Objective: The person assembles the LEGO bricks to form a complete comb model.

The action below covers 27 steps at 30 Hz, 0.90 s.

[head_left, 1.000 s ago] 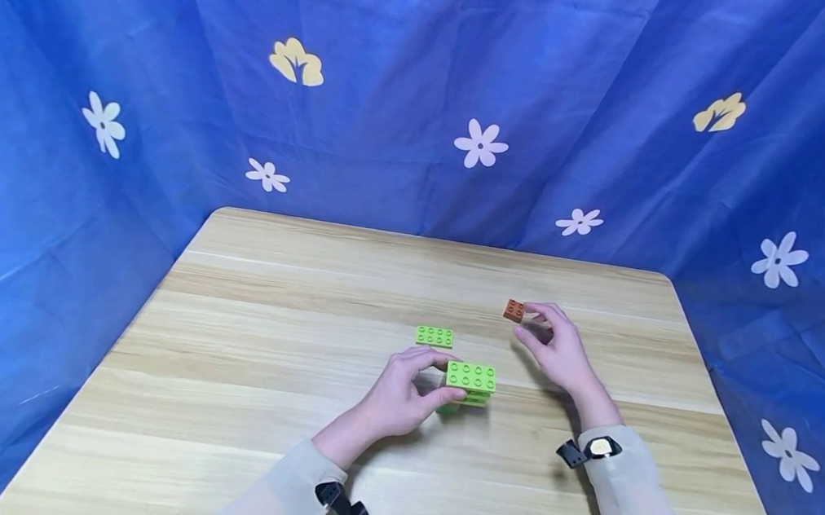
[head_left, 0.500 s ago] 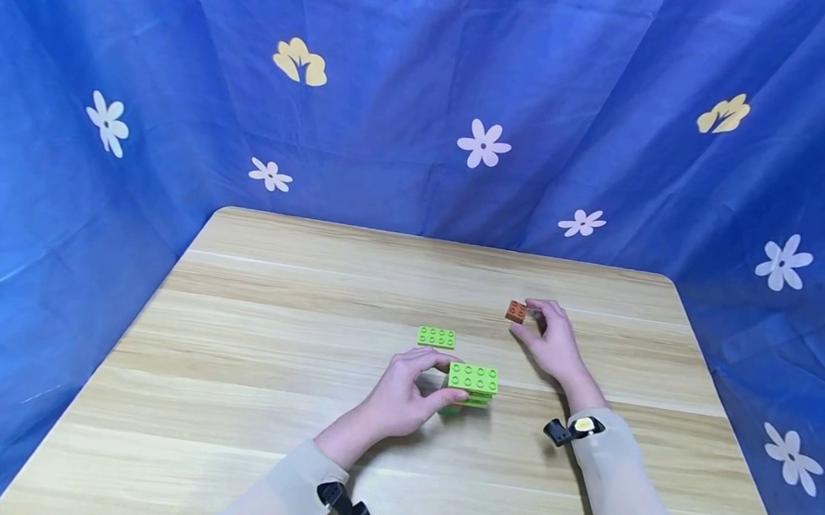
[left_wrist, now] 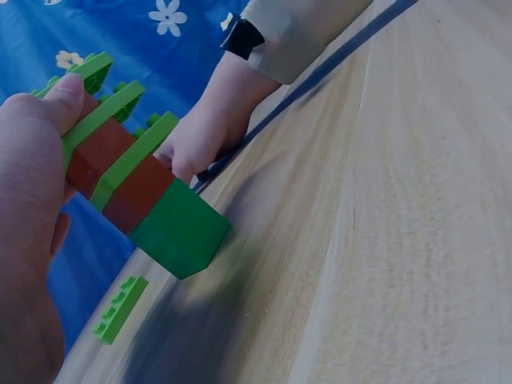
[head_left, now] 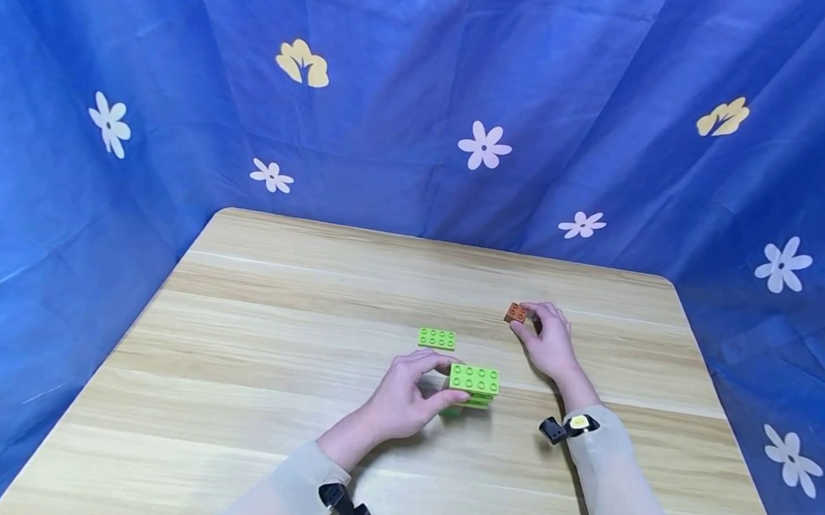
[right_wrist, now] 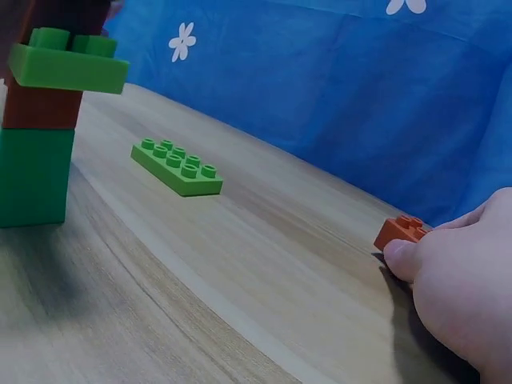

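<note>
Since the earlier frames, the right hand [head_left: 549, 347] has closed in on the brown brick [head_left: 515, 311], which thumb and fingers now pinch. Nearest, the left hand [head_left: 404, 396] grips the stack [head_left: 475, 378], dark green block lowest. Beyond it, a lime brick [head_left: 436, 339] lies on the table [head_left: 252, 325]; farther back sits the brown brick, before the blue curtain [head_left: 394, 133].

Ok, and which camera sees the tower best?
The left wrist view: it shows the tower side-on, from dark green base to light green top, though the left hand hides some. The head view shows mostly its top; the right wrist view cuts that off.
</note>
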Tool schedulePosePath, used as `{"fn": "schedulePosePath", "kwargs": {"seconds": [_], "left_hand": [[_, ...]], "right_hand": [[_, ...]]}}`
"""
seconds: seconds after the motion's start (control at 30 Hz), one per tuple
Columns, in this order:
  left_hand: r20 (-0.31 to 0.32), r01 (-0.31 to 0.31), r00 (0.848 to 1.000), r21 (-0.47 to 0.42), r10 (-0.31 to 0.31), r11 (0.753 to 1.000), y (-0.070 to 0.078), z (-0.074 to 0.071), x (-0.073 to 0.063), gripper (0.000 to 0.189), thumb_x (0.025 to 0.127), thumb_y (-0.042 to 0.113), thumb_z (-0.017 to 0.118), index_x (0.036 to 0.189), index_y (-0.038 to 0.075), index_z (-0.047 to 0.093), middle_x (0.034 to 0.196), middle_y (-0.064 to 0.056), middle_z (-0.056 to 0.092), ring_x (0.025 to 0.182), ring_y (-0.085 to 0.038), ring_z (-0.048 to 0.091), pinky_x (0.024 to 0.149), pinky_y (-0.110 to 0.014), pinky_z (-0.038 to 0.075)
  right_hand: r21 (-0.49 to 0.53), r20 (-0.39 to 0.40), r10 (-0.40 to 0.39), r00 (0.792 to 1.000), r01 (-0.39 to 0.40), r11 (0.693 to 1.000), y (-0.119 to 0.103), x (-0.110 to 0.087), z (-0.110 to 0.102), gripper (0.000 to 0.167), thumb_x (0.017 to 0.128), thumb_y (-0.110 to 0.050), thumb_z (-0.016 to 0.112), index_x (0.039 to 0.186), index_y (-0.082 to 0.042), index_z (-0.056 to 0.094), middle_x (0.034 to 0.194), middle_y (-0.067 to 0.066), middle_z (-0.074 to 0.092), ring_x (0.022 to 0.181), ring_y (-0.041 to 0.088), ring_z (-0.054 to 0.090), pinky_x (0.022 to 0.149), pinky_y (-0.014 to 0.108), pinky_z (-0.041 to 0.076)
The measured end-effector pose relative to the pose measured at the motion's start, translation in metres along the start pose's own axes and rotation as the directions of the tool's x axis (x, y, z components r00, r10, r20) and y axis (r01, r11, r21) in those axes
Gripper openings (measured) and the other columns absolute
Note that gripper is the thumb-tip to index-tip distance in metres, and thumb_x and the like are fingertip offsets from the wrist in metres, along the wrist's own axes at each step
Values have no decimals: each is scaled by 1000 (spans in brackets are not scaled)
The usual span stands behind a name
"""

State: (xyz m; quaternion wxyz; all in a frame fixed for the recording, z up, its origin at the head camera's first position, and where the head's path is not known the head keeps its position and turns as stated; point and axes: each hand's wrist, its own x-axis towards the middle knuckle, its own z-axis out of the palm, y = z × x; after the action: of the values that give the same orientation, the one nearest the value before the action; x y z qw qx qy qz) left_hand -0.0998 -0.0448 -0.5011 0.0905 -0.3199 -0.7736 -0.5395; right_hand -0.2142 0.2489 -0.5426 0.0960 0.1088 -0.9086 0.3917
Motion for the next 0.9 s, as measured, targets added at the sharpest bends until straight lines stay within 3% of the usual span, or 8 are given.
{"fn": "schedulePosePath", "kwargs": {"seconds": [0.17,0.3,0.47,0.7,0.9], "left_hand": [[0,-20,1000,-9,20,1000,1,2,1,37,89,23,88,121,10,74,111,5,76,111,-14,69,104,-38,52],[3,-25,1000,-12,25,1000,0,4,2,38,89,24,88,122,10,74,112,5,76,111,-13,69,104,-37,52],[-4,-27,1000,-6,27,1000,-1,6,2,38,89,24,88,122,11,73,112,6,76,111,-13,69,104,-37,52],[-6,-37,999,2,37,999,-2,7,2,39,89,25,87,122,10,73,112,5,76,111,-14,69,103,-37,53],[-12,-48,999,1,48,999,-2,7,2,39,89,24,88,122,11,73,112,5,76,110,-14,69,102,-36,54]], "right_hand": [[60,20,16,1000,-18,998,-8,-5,-6,42,101,-17,74,136,4,63,118,20,64,111,37,56,104,55,38],[111,40,31,999,-35,993,-17,-9,-12,45,102,-17,74,140,3,61,117,20,63,107,36,61,96,53,49],[134,29,6,1000,-10,991,-31,-14,-20,45,101,-18,74,140,1,61,114,20,64,105,36,63,91,52,52],[171,15,-138,990,133,976,-64,-25,-35,41,97,-10,78,136,-3,66,117,13,69,109,33,62,91,55,51],[172,25,-309,951,300,938,-96,-39,-45,40,94,-11,82,132,-10,70,116,0,71,108,23,63,93,44,51]]}}
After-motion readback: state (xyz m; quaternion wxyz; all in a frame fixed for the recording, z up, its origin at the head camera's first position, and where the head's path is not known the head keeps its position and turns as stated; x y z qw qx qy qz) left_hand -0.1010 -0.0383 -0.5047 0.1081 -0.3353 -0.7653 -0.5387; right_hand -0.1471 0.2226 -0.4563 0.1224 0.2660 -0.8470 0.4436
